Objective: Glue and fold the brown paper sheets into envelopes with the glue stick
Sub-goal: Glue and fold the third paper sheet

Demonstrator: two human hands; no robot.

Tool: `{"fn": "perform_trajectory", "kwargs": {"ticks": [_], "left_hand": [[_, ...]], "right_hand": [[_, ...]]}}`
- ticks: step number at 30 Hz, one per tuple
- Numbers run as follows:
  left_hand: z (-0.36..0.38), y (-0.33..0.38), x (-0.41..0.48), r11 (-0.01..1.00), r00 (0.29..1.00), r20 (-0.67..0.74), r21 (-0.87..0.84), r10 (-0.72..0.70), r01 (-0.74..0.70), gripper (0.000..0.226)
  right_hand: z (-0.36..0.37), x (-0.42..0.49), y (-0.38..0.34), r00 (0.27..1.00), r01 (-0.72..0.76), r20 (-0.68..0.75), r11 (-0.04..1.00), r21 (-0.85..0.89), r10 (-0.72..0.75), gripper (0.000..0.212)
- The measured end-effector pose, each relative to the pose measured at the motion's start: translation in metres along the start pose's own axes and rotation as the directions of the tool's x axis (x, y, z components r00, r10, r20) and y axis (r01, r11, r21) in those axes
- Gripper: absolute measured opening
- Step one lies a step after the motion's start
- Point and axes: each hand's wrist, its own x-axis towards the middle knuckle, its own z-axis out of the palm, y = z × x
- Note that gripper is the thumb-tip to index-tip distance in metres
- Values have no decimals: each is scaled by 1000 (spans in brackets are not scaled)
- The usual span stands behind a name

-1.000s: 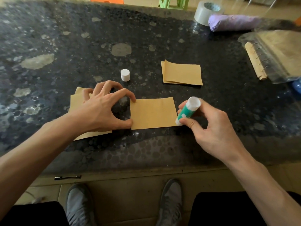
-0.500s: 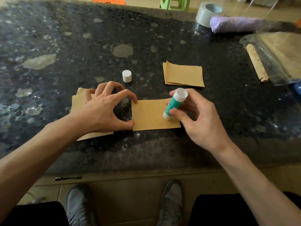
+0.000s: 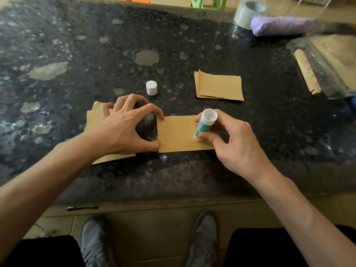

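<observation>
At frame centre, brown paper sheet (image 3: 179, 133) lies flat on dark table (image 3: 77, 54). Glue stick (image 3: 205, 125) stands tip-down on its right end, grasped by right hand (image 3: 235, 143). Left hand (image 3: 125, 128) is spread, thumb and forefinger tips pressing the sheet's left edge. White cap (image 3: 151, 87) lies just above; paper stack (image 3: 218, 85) upper right.

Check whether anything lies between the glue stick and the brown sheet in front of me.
Nothing visible does. The green-and-white glue stick, gripped by the right hand, has its lower end on the flat brown paper sheet. The left hand touches only that sheet's left edge; the small white cylindrical cap stands apart, farther back.
</observation>
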Motion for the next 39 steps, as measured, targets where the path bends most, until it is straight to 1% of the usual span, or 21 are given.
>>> {"fn": "perform_trajectory", "kwargs": {"ticks": [4,14,25,29,31,35,37,39], "left_hand": [[0,1,-1,1000,1000,-13,6,-2,2,68],[0,1,-1,1000,1000,-11,17,-4,4,68],[0,1,-1,1000,1000,-9,8,-6,6,68],[0,1,-1,1000,1000,-15,6,-4,4,67],[0,1,-1,1000,1000,-15,6,-2,2,67],[1,-1,0,1000,1000,-11,3,7,-7,68],[1,-2,0,1000,1000,-5,0,9,-9,71],[2,-2,0,1000,1000,-14,-18,13,-14,72]], "right_hand": [[-1,-3,0,1000,-4,-4,1000,-20,4,30],[-6,-12,4,997,29,-63,997,-73,-34,27],[-11,-16,7,996,35,-75,995,-90,-42,26],[-12,-16,11,992,86,-83,991,-101,-95,23],[-15,-17,13,986,99,-128,994,-37,-103,22],[-19,-10,13,972,83,-231,973,215,-32,25],[-15,-2,7,974,94,-223,948,305,-25,25],[-7,7,-1,981,100,-190,936,336,-36,25]]}}
